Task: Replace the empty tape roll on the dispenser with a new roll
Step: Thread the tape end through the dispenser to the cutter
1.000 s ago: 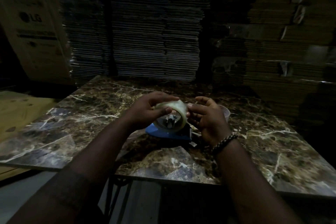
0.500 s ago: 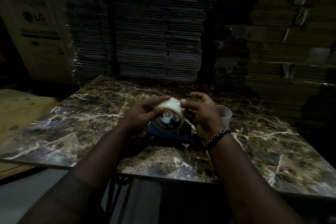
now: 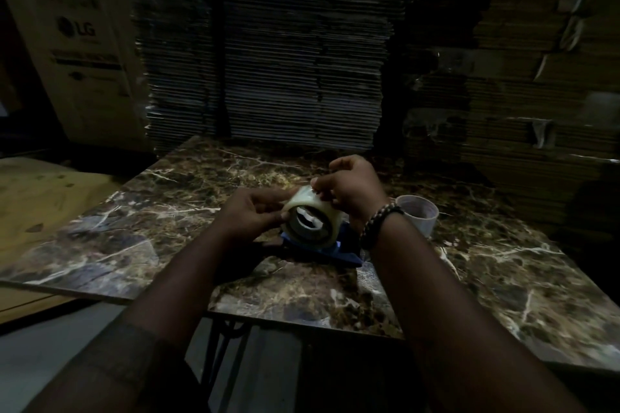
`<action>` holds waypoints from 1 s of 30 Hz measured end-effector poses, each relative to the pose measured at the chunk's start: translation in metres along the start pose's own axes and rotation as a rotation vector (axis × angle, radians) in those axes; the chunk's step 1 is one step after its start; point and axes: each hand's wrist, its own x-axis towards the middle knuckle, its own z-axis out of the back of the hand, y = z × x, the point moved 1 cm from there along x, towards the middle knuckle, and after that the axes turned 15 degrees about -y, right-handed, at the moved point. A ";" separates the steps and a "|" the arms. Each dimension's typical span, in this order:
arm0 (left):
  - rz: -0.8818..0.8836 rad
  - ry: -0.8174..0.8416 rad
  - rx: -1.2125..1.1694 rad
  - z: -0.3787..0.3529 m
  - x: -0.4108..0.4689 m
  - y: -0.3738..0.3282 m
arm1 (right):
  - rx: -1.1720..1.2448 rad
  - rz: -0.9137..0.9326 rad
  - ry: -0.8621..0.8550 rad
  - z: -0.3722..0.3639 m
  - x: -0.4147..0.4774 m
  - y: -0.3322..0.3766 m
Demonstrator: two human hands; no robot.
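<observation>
A clear tape roll [image 3: 323,218] stands on edge over the blue dispenser [image 3: 339,253], which lies on the marble table [image 3: 167,211]. My left hand [image 3: 255,214] grips the roll's left side. My right hand [image 3: 352,191] pinches the roll's top outer edge with its fingertips, a beaded bracelet on its wrist. Through the roll's middle I see part of the dispenser's hub. Much of the dispenser is hidden under the roll and my hands. An empty pale core [image 3: 419,214] stands on the table just right of my right wrist.
Tall stacks of flattened cardboard [image 3: 268,60] rise behind the table, with more at the right. A large printed carton [image 3: 77,60] stands at the left, a wooden board [image 3: 40,198] below it. The table's near edge is close to me.
My right hand has risen from the roll's right side to its top edge, fingers now curled and pinching there. The roll has tilted a little; my left hand keeps its grip.
</observation>
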 end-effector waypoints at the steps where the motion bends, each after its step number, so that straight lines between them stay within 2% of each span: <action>1: -0.003 -0.007 0.023 0.001 0.001 0.002 | -0.037 0.013 -0.004 -0.003 0.000 0.002; 8: 0.013 0.012 0.056 0.005 0.002 0.007 | -0.087 0.027 -0.019 -0.008 0.001 0.007; 14: -0.056 0.163 0.327 -0.008 -0.003 -0.006 | 0.010 -0.028 0.013 0.000 0.003 0.000; 20: 0.085 0.157 0.035 -0.023 -0.025 -0.013 | 0.187 -0.124 0.011 0.015 0.000 -0.011; 25: 0.072 0.142 0.061 -0.024 -0.026 -0.014 | 0.242 -0.197 0.003 0.029 -0.001 -0.021; 30: 0.112 0.144 0.061 -0.023 -0.024 -0.011 | 0.188 -0.201 -0.013 0.042 0.001 -0.034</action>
